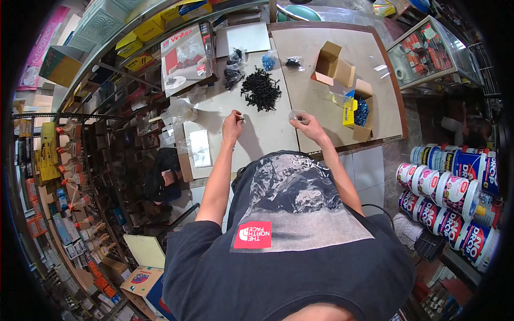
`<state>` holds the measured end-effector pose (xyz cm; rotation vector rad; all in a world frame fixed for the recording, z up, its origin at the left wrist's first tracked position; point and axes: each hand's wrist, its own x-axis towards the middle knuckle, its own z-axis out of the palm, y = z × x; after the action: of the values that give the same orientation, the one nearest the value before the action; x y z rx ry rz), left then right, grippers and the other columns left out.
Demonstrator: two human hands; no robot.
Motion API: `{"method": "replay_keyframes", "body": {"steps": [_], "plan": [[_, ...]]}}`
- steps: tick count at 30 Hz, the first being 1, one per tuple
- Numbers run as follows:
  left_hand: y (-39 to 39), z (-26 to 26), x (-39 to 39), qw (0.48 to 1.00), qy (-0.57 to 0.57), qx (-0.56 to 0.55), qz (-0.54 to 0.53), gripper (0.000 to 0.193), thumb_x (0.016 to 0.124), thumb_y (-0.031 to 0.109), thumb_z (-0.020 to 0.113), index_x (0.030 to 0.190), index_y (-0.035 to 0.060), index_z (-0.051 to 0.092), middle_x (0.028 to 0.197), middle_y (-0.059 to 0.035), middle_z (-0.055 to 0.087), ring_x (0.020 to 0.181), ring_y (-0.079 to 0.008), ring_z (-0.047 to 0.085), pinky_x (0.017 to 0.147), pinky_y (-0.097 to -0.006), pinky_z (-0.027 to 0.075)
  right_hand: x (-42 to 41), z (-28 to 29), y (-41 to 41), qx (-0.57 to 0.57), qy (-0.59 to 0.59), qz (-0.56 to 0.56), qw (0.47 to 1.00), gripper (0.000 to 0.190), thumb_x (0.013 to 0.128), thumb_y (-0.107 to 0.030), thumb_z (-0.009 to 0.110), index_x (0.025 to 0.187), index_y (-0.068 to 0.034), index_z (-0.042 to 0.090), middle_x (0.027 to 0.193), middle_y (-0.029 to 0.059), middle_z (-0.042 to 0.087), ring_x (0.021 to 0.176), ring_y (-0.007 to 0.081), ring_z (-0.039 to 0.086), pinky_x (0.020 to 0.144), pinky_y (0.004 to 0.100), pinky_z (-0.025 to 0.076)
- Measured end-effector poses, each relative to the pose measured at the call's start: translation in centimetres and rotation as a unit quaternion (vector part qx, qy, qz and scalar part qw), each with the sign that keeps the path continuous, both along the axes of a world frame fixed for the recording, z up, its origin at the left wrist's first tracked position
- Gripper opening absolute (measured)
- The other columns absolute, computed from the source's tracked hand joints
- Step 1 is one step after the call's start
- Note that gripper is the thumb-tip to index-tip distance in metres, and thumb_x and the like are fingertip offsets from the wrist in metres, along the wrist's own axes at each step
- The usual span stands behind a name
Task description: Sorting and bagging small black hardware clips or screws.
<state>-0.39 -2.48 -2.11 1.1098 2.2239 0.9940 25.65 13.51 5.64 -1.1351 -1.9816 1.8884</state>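
My left hand pinches a small dark piece over the table, to the lower left of a pile of small black screws or plugs. In my right hand is a small clear plastic bag, held by its edge near the table's seam. Beyond the pile lie a bag of blue pieces, bags of black pieces and another small bag of black pieces. On the right, an open cardboard box holds blue pieces, with a yellow and blue box at its side.
An empty open carton lies at the back right. A large printed box stands back left, with clear bags before it. A glass case and paint pails are to the right; loaded shelves line the left.
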Motion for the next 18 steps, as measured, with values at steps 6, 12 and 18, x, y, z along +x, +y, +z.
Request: {"method": "replay_keyframes", "body": {"steps": [6, 12, 18], "plan": [[2.5, 4.2, 1.2, 0.998, -0.04, 0.056, 0.013, 0.022, 0.078, 0.001, 0.062, 0.099, 0.0058, 0.055, 0.082, -0.0093, 0.067, 0.076, -0.022, 0.066, 0.07, -0.0347, 0.05, 0.0, 0.4, -0.3, -0.012, -0.003, -0.007, 1.0, 0.047, 0.081, -0.03, 0.068, 0.112, 0.004, 0.058, 0.102, 0.0126, 0.064, 0.096, 0.0206, 0.061, 0.081, 0.0315, 0.048], [7.3, 11.6, 3.6, 0.977, -0.104, 0.175, -0.063, 0.022, 0.079, 0.001, 0.065, 0.098, 0.0033, 0.055, 0.085, -0.0091, 0.068, 0.081, -0.0181, 0.067, 0.072, -0.0309, 0.052, -0.3, 0.9, -0.3, 0.002, -0.045, 0.007, 0.999, 0.048, 0.081, -0.033, 0.068, 0.112, 0.003, 0.058, 0.103, 0.0132, 0.064, 0.097, 0.0222, 0.062, 0.082, 0.0314, 0.048], [9.2, 17.3, 6.9, 0.957, -0.126, 0.165, -0.202, 0.026, 0.079, 0.001, 0.067, 0.102, 0.0025, 0.054, 0.085, -0.009, 0.069, 0.082, -0.016, 0.067, 0.073, -0.0282, 0.052, -0.3, 0.5, 0.0, 0.021, -0.053, 0.004, 0.998, 0.045, 0.08, -0.034, 0.068, 0.11, -0.002, 0.06, 0.099, 0.01, 0.065, 0.09, 0.0172, 0.061, 0.079, 0.0303, 0.048]]}}
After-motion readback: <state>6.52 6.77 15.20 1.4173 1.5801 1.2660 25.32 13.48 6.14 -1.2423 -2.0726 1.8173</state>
